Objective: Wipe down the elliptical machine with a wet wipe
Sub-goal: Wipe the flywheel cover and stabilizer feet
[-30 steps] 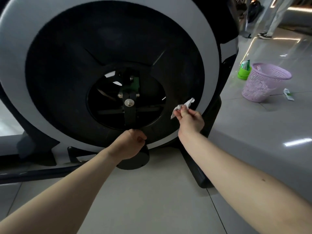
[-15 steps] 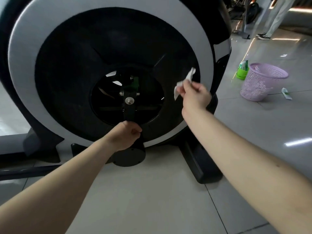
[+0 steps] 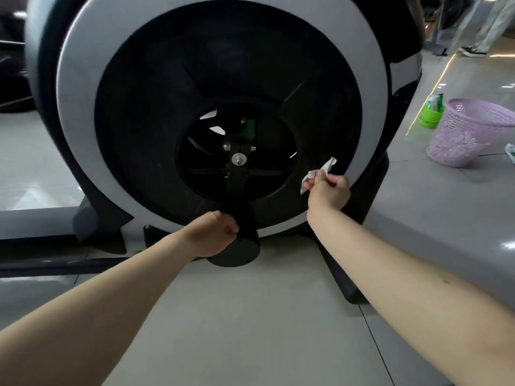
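Observation:
The elliptical machine's big round flywheel housing, black with a grey outer ring, fills the upper view. A black crank arm runs down from its hub to a round black end cap. My left hand grips the lower part of that crank arm. My right hand pinches a crumpled white wet wipe against the black face of the housing at the lower right, close to the grey ring.
A lilac mesh waste basket stands on the tiled floor at the right, with a green tub of wipes behind it. A person's legs show at the top right. The machine's black base foot juts toward me.
My right hand with the wipe rose up the black face, then came back down toward the lower right. My left hand stayed on the crank arm.

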Motion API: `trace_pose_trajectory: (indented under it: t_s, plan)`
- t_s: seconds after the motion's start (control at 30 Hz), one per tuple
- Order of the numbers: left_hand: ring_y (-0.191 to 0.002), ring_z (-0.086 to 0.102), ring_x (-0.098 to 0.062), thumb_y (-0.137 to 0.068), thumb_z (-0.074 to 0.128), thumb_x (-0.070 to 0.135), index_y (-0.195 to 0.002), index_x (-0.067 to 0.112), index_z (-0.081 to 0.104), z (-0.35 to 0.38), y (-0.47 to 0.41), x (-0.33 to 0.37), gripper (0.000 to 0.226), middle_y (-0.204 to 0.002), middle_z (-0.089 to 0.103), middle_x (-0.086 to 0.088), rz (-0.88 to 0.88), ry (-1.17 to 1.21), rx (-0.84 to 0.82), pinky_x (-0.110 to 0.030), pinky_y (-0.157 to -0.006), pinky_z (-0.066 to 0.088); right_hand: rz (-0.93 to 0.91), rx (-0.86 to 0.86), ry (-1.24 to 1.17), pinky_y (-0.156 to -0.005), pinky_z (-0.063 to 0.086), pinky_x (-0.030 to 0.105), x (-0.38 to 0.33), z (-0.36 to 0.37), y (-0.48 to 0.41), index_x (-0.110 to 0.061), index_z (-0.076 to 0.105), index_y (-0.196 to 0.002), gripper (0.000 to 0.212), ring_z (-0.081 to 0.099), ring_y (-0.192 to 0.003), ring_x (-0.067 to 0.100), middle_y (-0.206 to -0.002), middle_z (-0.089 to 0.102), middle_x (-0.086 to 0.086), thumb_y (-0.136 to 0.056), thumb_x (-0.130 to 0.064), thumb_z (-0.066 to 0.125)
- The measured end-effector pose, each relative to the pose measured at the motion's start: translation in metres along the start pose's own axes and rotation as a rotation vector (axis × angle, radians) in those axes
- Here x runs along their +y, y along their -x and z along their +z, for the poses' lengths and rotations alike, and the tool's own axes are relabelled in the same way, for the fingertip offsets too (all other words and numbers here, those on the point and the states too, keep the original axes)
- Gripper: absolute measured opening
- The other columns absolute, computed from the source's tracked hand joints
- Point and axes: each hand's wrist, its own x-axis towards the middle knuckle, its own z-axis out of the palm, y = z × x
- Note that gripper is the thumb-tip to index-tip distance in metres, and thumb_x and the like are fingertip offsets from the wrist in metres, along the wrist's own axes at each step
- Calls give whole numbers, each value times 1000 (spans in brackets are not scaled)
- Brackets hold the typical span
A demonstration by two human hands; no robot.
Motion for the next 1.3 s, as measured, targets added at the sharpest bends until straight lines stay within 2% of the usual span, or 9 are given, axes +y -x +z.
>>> trace_pose_trajectory:
  t_s: [0.13, 0.23, 0.4, 0.53, 0.67, 0.73, 0.9, 1.03, 1.3]
  plan:
    - [-78, 56, -8, -100, 55, 17, -117, 19, 71, 1, 15, -21, 23, -89, 62, 7, -68, -35, -15, -11, -68, 39, 149, 15, 49, -46, 47, 16, 39, 12, 16, -15, 53, -79, 24, 64, -54, 13, -73, 67, 9, -101, -8, 59]
    - [-76, 57, -12, -97, 58, 14, -106, 20, 73, 5, 27, -40, 18, -92, 64, 1, -119, 12, -15, -20, -66, 42, 243, -43, 91, -58, 52, 24, 70, 27, 37, -17, 54, -73, 29, 67, -61, 17, -76, 68, 8, -100, -8, 58]
    - [-71, 63, -20, -96, 60, 12, -86, 32, 69, 10, 41, -71, 24, -92, 72, -3, -187, 76, -2, -36, -70, 56, 276, -209, 290, -63, 53, 24, 92, 28, 36, -13, 64, -85, 13, 69, -72, 18, -81, 70, 3, -98, -13, 63]
    - [-66, 61, -17, -96, 58, 10, -83, 30, 67, 12, 42, -75, 26, -87, 71, -4, -166, 40, 47, -27, -61, 50, 402, -450, 514, -84, 63, 38, 91, -5, 28, -12, 62, -95, 7, 73, -81, 23, -96, 70, 10, -98, -14, 68]
    - [-77, 63, -24, -98, 53, 15, -82, 25, 68, 21, 42, -78, 24, -91, 69, -5, -218, 33, 90, -26, -65, 45, 398, -470, 564, -85, 63, 43, 90, -38, 22, -8, 58, -100, 4, 77, -79, 31, -101, 72, 14, -100, -9, 63]
    - [-93, 66, -27, -100, 50, 16, -102, 14, 72, 26, 43, -82, 22, -108, 70, -9, -236, 16, 70, -27, -71, 46, 309, -464, 616, -86, 62, 42, 90, -45, 19, -5, 60, -101, 7, 78, -74, 27, -102, 71, 10, -98, -7, 66]
    - [-92, 67, -27, -99, 49, 21, -97, 14, 72, 34, 48, -86, 24, -101, 71, -9, -182, -162, -42, -33, -79, 54, 155, -503, 674, -83, 64, 41, 101, -47, 40, -4, 65, -95, 9, 77, -73, 20, -107, 70, 6, -91, -3, 73]
    - [-103, 64, -24, -100, 46, 13, -109, 9, 70, 36, 53, -96, 26, -115, 68, -8, -200, -118, -141, -32, -88, 52, 221, -494, 553, -82, 64, 40, 124, -31, 73, -4, 69, -93, 11, 77, -70, 17, -105, 68, 1, -87, -1, 78]
    - [-86, 58, -14, -100, 50, 20, -96, 29, 64, 31, 50, -100, 17, -95, 63, 4, -155, -181, -125, -26, -80, 47, 431, -274, 305, -60, 58, 19, 171, 14, 96, -4, 64, -85, 15, 70, -65, 18, -80, 71, 10, -85, 1, 78]
